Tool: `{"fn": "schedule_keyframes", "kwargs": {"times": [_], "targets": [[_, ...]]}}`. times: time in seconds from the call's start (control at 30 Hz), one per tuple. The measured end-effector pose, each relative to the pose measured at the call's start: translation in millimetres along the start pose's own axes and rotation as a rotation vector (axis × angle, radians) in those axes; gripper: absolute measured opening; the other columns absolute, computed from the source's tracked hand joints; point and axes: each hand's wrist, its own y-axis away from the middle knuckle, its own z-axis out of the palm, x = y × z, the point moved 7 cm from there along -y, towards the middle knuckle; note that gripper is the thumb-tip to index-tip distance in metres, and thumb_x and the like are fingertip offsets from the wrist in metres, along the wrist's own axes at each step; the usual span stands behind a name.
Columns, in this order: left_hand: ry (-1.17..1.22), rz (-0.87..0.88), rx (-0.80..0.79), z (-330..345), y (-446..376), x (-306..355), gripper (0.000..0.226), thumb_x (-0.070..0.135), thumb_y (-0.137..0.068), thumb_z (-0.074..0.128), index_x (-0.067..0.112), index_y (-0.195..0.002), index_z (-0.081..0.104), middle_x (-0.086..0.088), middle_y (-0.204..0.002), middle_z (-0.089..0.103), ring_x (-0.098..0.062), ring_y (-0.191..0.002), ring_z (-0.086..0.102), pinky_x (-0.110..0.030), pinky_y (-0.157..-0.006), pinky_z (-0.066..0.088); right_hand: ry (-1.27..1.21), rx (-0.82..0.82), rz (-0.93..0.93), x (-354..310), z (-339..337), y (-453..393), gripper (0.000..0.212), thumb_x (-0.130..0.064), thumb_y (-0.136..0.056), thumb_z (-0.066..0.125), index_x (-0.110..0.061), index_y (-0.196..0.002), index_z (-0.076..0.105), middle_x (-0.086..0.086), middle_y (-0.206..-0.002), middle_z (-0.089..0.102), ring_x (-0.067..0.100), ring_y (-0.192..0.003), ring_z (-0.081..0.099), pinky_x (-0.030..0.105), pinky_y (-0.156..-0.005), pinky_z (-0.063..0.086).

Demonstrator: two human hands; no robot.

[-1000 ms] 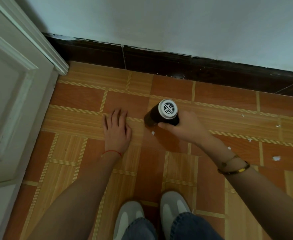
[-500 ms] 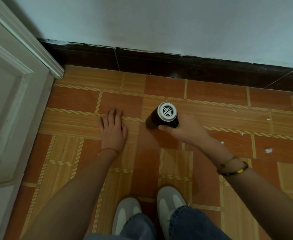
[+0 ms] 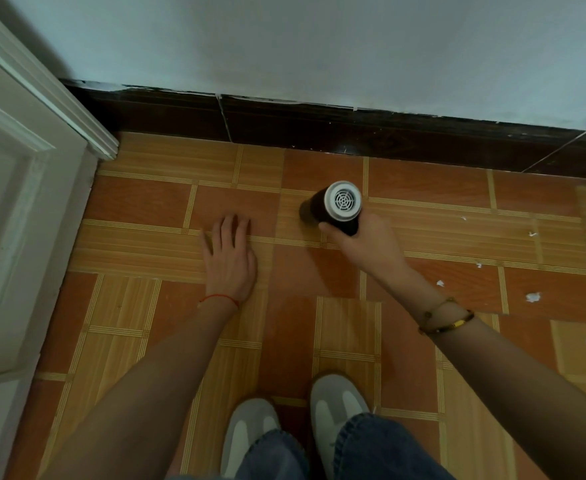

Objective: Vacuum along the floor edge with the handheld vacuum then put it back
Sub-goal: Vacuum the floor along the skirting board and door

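Observation:
My right hand [image 3: 364, 249] grips a black cylindrical handheld vacuum [image 3: 338, 207], whose white vented end cap faces up at me and whose nozzle end points down to the tiled floor [image 3: 319, 271]. The nozzle itself is hidden behind the body. My left hand [image 3: 231, 259] rests flat on the floor with straight fingers, to the left of the vacuum. A dark skirting board [image 3: 353, 129] runs along the foot of the wall, a short way beyond the vacuum.
Several white scraps [image 3: 532, 297] lie scattered on the tiles to the right. A white panelled door [image 3: 18, 209] and its frame stand at the left. My two grey shoes [image 3: 336, 407] are at the bottom middle, below a pale wall [image 3: 319, 46].
The vacuum in my right hand has shifted a little away from me, toward the skirting board. The scrap that lay just below it a second ago is gone. My left hand has stayed flat.

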Motion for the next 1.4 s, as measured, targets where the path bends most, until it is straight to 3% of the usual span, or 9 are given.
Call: {"fn": "schedule_keyframes", "kwargs": {"times": [0.2, 0.33, 0.57, 0.7, 0.87, 0.97, 1.17, 1.3, 1.4], "targets": [[-0.003, 0.045, 0.015, 3.2, -17.0, 3.7, 0.052, 0.024, -0.094, 0.034, 0.013, -0.145, 0.040, -0.016, -0.150, 0.039, -0.033, -0.142, 0.030, -0.062, -0.118, 0.016, -0.030, 0.056, -0.066, -11.7, 7.8, -26.4, 0.063, -0.045, -0.086, 0.068, -0.015, -0.137, 0.048, 0.000, -0.124, 0.065, 0.015, -0.112, 0.060, 0.023, -0.085, 0.049], [0.049, 0.034, 0.045, 7.0, -16.6, 1.8, 0.052, 0.023, -0.094, 0.037, 0.014, -0.145, 0.041, -0.013, -0.152, 0.039, -0.030, -0.144, 0.030, -0.060, -0.119, 0.014, 0.010, 0.004, -0.148, -25.7, 19.6, -38.1, 0.064, -0.048, -0.086, 0.066, -0.015, -0.138, 0.047, 0.001, -0.121, 0.067, 0.017, -0.110, 0.062, 0.031, -0.087, 0.053], [0.072, 0.029, 0.063, 3.4, -17.9, 2.7, 0.052, 0.025, -0.093, 0.038, 0.014, -0.144, 0.044, -0.011, -0.152, 0.041, -0.031, -0.142, 0.032, -0.058, -0.120, 0.015, 0.035, 0.166, -0.084, -27.1, 7.2, -77.0, 0.065, -0.054, -0.086, 0.063, -0.015, -0.137, 0.047, 0.004, -0.120, 0.068, 0.024, -0.109, 0.063, 0.040, -0.085, 0.054], [0.079, 0.023, 0.068, 2.8, -18.5, 1.7, 0.052, 0.025, -0.093, 0.039, 0.015, -0.144, 0.044, -0.011, -0.151, 0.041, -0.030, -0.143, 0.032, -0.059, -0.118, 0.016, 0.066, 0.119, -0.113, -48.9, 27.3, -94.6, 0.069, -0.060, -0.084, 0.059, -0.018, -0.137, 0.046, 0.007, -0.117, 0.068, 0.030, -0.106, 0.064, 0.047, -0.081, 0.055], [0.082, 0.027, 0.079, 2.0, -18.7, 0.8, 0.052, 0.024, -0.093, 0.042, 0.015, -0.145, 0.044, -0.010, -0.152, 0.041, -0.030, -0.143, 0.033, -0.058, -0.118, 0.018, 0.135, 0.034, -0.210, -86.3, 56.3, -111.9, 0.066, -0.057, -0.086, 0.059, -0.020, -0.138, 0.043, 0.006, -0.117, 0.068, 0.030, -0.105, 0.064, 0.037, -0.079, 0.053], [0.084, 0.024, 0.067, 2.0, -19.1, 0.4, 0.053, 0.024, -0.093, 0.042, 0.015, -0.145, 0.044, -0.009, -0.152, 0.042, -0.030, -0.143, 0.033, -0.058, -0.118, 0.017, 0.167, 0.019, -0.231, -93.4, 60.8, -115.6, 0.065, -0.059, -0.086, 0.058, -0.020, -0.137, 0.043, 0.006, -0.116, 0.068, 0.030, -0.104, 0.065, 0.039, -0.078, 0.053], [0.081, 0.026, 0.060, 2.2, -18.9, 1.0, 0.051, 0.024, -0.093, 0.042, 0.015, -0.144, 0.045, -0.009, -0.151, 0.042, -0.029, -0.143, 0.033, -0.058, -0.118, 0.017, 0.129, 0.127, -0.114, -53.1, 26.6, -106.9, 0.071, -0.064, -0.082, 0.057, -0.020, -0.137, 0.047, 0.007, -0.114, 0.069, 0.030, -0.102, 0.065, 0.046, -0.080, 0.055], [0.086, 0.025, 0.059, 3.1, -18.8, 0.9, 0.051, 0.023, -0.094, 0.043, 0.014, -0.144, 0.045, -0.010, -0.150, 0.042, -0.030, -0.142, 0.033, -0.058, -0.118, 0.017, 0.099, 0.198, -0.032, -21.0, -1.9, -94.6, 0.067, -0.056, -0.084, 0.064, -0.017, -0.136, 0.049, 0.004, -0.118, 0.068, 0.024, -0.108, 0.063, 0.037, -0.084, 0.053], [0.087, 0.028, 0.059, 4.0, -18.6, 1.0, 0.051, 0.022, -0.094, 0.045, 0.014, -0.144, 0.045, -0.010, -0.150, 0.043, -0.030, -0.142, 0.033, -0.058, -0.118, 0.018, 0.052, 0.234, 0.005, -9.2, -12.9, -88.2, 0.067, -0.055, -0.084, 0.065, -0.015, -0.136, 0.050, 0.005, -0.119, 0.067, 0.026, -0.111, 0.062, 0.040, -0.088, 0.052]]}}
